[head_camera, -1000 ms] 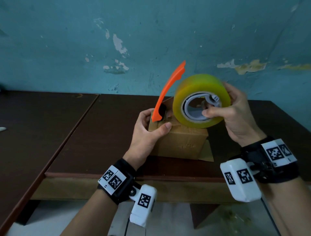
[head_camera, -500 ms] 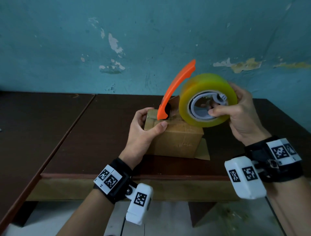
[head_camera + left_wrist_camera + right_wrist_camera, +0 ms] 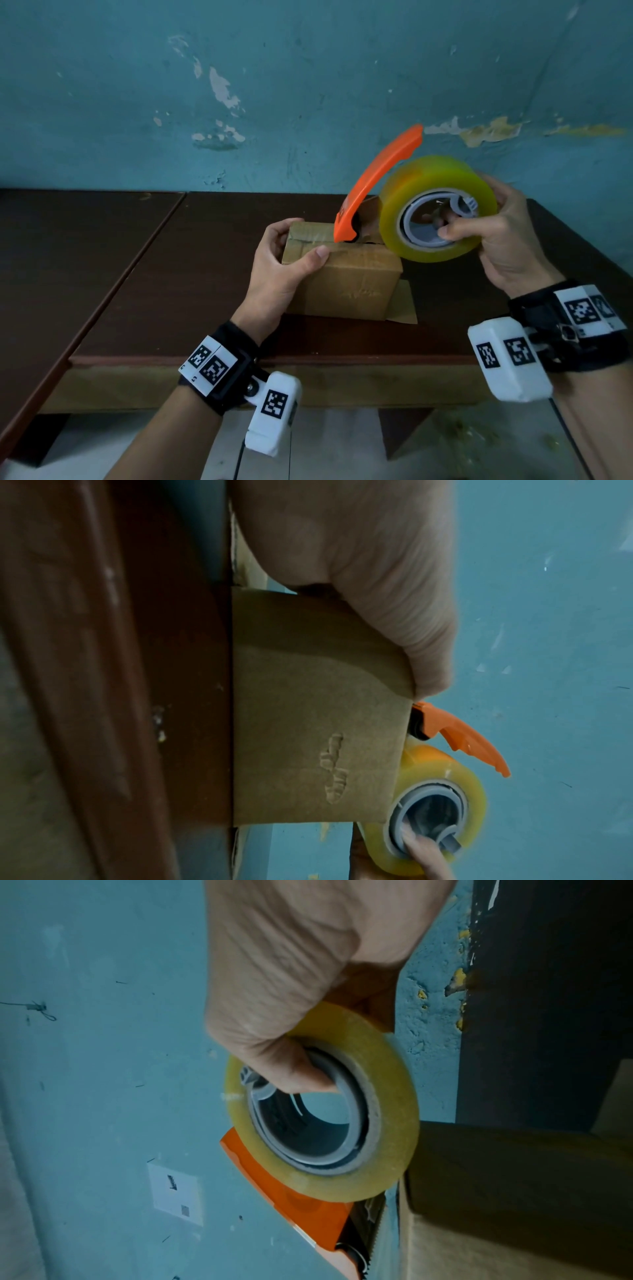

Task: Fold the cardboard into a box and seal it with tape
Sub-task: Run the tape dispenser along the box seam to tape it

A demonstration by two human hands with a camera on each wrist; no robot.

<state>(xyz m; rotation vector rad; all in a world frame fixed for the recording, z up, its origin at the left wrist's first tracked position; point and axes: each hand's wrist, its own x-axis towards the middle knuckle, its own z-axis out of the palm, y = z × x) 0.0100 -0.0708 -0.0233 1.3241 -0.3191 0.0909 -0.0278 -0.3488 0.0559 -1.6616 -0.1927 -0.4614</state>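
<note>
Cardboard box point(image 3: 342, 277) gripped at its left end by left hand point(image 3: 277, 274); right hand point(image 3: 507, 246) grips tape dispenser point(image 3: 435, 209).

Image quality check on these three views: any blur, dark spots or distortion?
Head view: even, dim light, sharp on the cardboard box and tape roll; wide-angle bend at the table edges. Left wrist view: left hand close and soft, roll's lower edge smeared. Right wrist view: the box's side in deep shadow, right hand soft.
</note>
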